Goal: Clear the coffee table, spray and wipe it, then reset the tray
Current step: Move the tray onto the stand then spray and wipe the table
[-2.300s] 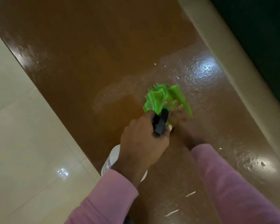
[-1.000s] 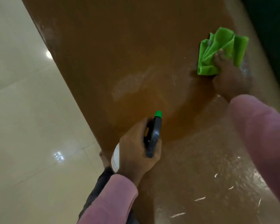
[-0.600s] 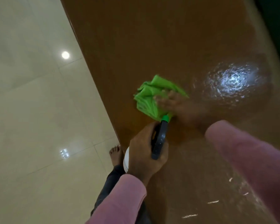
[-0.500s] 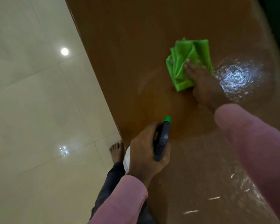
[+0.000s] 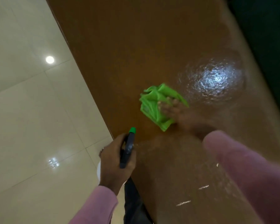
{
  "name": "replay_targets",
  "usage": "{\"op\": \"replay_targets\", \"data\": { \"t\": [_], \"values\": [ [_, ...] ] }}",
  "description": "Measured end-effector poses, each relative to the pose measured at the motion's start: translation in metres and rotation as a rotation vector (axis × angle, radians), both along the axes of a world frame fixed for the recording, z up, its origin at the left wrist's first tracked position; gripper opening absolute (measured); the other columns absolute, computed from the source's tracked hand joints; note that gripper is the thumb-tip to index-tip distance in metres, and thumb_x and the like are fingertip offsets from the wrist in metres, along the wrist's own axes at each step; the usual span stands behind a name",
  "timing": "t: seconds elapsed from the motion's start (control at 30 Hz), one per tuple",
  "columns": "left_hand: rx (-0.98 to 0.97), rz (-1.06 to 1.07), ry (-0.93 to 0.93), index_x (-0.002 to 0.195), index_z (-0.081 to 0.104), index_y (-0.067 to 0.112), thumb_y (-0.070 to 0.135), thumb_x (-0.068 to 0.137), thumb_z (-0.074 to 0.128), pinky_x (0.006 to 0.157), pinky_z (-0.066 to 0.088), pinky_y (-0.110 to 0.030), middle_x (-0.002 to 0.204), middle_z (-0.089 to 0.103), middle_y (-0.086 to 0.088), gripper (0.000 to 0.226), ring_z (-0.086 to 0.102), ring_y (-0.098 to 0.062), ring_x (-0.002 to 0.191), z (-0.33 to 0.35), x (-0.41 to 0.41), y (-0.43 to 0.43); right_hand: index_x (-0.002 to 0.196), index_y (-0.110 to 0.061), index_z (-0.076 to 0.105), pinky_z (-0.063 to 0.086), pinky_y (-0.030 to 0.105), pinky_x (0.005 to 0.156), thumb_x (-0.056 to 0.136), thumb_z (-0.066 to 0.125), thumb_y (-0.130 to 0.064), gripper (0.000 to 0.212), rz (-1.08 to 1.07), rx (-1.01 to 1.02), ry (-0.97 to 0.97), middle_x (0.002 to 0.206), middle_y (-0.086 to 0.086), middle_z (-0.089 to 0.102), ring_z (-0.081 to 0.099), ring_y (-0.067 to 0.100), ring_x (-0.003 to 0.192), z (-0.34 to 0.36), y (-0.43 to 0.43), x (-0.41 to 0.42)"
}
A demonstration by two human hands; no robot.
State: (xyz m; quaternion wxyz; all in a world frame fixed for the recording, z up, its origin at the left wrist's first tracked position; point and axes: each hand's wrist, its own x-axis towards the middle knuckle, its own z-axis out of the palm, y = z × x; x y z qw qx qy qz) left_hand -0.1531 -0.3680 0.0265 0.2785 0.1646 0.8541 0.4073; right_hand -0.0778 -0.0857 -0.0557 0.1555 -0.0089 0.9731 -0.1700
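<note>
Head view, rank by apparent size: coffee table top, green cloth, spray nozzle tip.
1. Coffee table top, largest by far.
2. Green cloth, bunched under the right hand.
3. Green spray nozzle tip, smallest.

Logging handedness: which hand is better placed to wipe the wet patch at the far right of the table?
Right. The right hand already presses the green cloth on the coffee table, just beside the wet patch. The left hand is full with the spray bottle at the near edge.

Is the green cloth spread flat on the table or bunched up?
Bunched up. The green cloth shows ridges and folds in a crumpled wad, pressed on the coffee table under the blurred right hand.
</note>
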Motion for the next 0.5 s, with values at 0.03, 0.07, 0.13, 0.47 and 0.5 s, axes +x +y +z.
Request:
{"op": "replay_targets", "data": {
  "t": [0.03,0.07,0.13,0.47,0.5],
  "values": [
    [-0.009,0.013,-0.018,0.1,0.059,0.036,0.03,0.082,0.056,0.048,0.048,-0.025,0.073,0.063,0.017,0.019,0.062,-0.009,0.063,0.001,0.001,-0.003,0.15,-0.031,0.01,0.027,0.056,0.112,0.08,0.048,0.008,0.088,-0.218,-0.009,-0.048,0.158,-0.003,0.011,0.014,0.032,0.145,0.009,0.032,0.001],
    [-0.018,0.021,-0.033,0.1,0.06,0.033,0.025,0.083,0.06,0.05,0.047,-0.021,0.074,0.064,0.016,0.019,0.062,-0.01,0.064,0.003,0.002,-0.004,0.148,-0.031,0.008,0.023,0.054,0.114,0.077,0.048,0.014,0.093,-0.434,-0.011,-0.09,0.158,-0.002,0.008,0.009,0.031,0.146,0.018,0.065,0.0],
    [-0.026,0.013,-0.034,0.102,0.06,0.031,0.02,0.083,0.065,0.055,0.048,-0.018,0.077,0.065,0.017,0.023,0.063,-0.008,0.069,0.007,0.006,-0.002,0.149,-0.022,0.019,0.012,0.044,0.118,0.08,0.045,0.016,0.083,-0.788,-0.025,-0.143,0.159,0.005,0.014,0.011,0.032,0.146,0.03,0.113,-0.002],
    [0.097,-0.078,-0.034,0.097,0.056,0.053,0.043,0.079,0.053,0.057,0.055,-0.037,0.085,0.065,0.015,0.021,0.064,-0.011,0.068,0.02,0.008,0.094,0.152,-0.022,0.012,-0.002,0.04,0.118,0.078,0.041,0.014,0.087,-0.248,-0.039,-0.094,0.16,-0.006,0.001,-0.007,0.029,0.146,0.019,0.012,-0.007],
    [0.099,-0.094,-0.024,0.097,0.057,0.049,0.037,0.08,0.055,0.053,0.053,-0.036,0.083,0.065,0.015,0.021,0.064,-0.012,0.065,0.019,0.005,0.105,0.152,-0.026,0.011,0.006,0.043,0.119,0.08,0.041,0.012,0.086,-0.226,-0.016,-0.122,0.16,-0.008,0.001,-0.006,0.027,0.146,0.014,0.036,0.003]
  ]
}}
